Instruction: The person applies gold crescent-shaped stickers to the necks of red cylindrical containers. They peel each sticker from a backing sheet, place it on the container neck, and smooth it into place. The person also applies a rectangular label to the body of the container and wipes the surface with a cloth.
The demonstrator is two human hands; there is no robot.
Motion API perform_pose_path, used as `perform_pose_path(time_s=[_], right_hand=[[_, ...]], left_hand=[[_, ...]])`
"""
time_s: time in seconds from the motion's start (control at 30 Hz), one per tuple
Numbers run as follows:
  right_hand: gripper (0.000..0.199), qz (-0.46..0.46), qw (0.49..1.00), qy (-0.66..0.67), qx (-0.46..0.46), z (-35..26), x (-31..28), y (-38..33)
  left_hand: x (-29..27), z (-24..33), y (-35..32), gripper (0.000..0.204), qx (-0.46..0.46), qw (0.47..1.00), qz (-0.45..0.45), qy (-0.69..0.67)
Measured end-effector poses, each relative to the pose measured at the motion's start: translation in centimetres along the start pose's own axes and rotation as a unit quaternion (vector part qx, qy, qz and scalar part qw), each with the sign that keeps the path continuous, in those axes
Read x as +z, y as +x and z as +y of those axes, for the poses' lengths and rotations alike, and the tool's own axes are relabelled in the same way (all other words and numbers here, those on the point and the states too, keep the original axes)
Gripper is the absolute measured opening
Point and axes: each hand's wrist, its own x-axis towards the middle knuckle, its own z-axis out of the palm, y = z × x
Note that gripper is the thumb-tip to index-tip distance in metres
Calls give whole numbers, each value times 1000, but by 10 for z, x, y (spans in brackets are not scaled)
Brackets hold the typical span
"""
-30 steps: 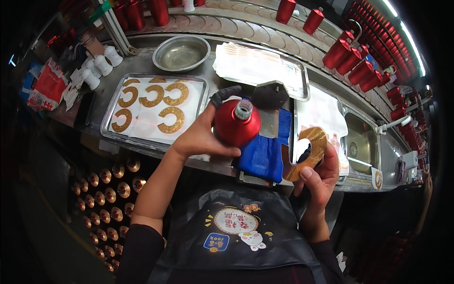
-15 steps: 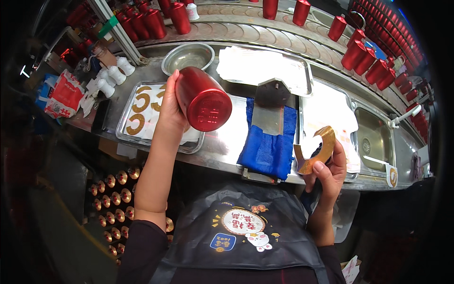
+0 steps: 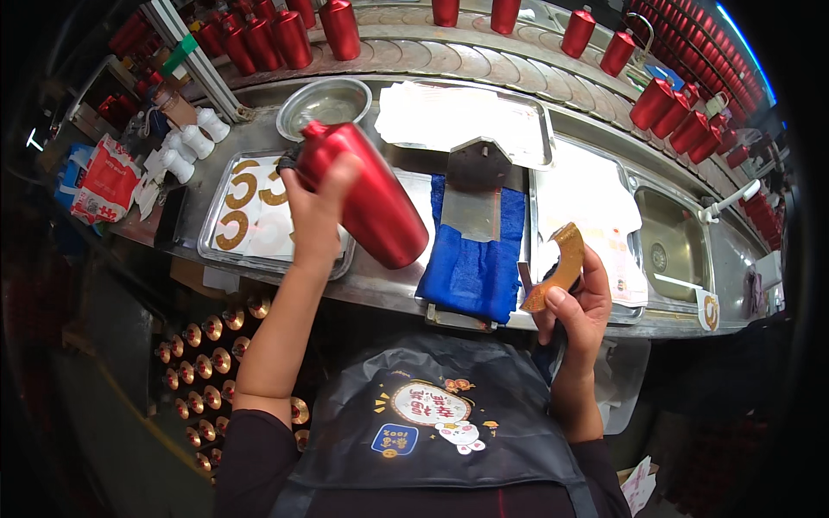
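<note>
My left hand (image 3: pixel 316 220) is closed around a glossy red bottle (image 3: pixel 380 205), raised above the counter and tilted, its neck to the upper left and its base to the lower right. Between the thumb and fingers of my right hand (image 3: pixel 580 302) is a curved gold decal (image 3: pixel 561 266). A dark thing partly shows behind that hand; its kind is hidden. The two hands are apart, with a blue cloth (image 3: pixel 473 272) and a metal cradle (image 3: pixel 479 168) between them. More gold C-shaped decals (image 3: pixel 235 197) lie on white sheets in a tray (image 3: pixel 207 237) by my left hand.
Behind stand a steel bowl (image 3: pixel 350 97) and a tray of white paper (image 3: pixel 440 116). Red bottles (image 3: pixel 339 30) line a conveyor (image 3: pixel 406 56) at the back. A sink (image 3: pixel 678 237) is at right; white figure-shaped pieces (image 3: pixel 177 155) stand left. Gold-rimmed parts (image 3: pixel 203 363) sit below the counter.
My left hand has turned the bottle from base toward me to side-on, its base swinging down right. The decal in my right hand has turned and shifted slightly left. The view has shifted a little.
</note>
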Motion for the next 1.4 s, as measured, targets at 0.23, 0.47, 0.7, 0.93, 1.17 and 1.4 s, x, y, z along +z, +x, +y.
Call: perform_pose_path(time_s=[0.23, 0.47, 0.7, 0.93, 1.17, 1.4], right_hand=[[61, -12, 1000, -13, 22, -3, 13, 8], [60, -30, 999, -6, 38, 0, 27, 15], [60, -70, 997, -35, 22, -6, 44, 16], [57, -158, 987, -4, 23, -4, 53, 4], [58, -183, 982, -35, 27, -3, 48, 19], [58, -258, 935, -216, -117, 9, 57, 85]], left_hand=[[2, -26, -31, 92, 214, 941, -148, 216], [-4, -43, -27, 109, 259, 889, -262, 273], [-25, 18, -103, 41, 169, 979, -78, 82], [6, 44, -130, 42, -346, 826, -234, -379], [5, 43, -124, 42, -141, 953, -171, -205], [15, 29, -99, 31, 22, 995, -64, -75]])
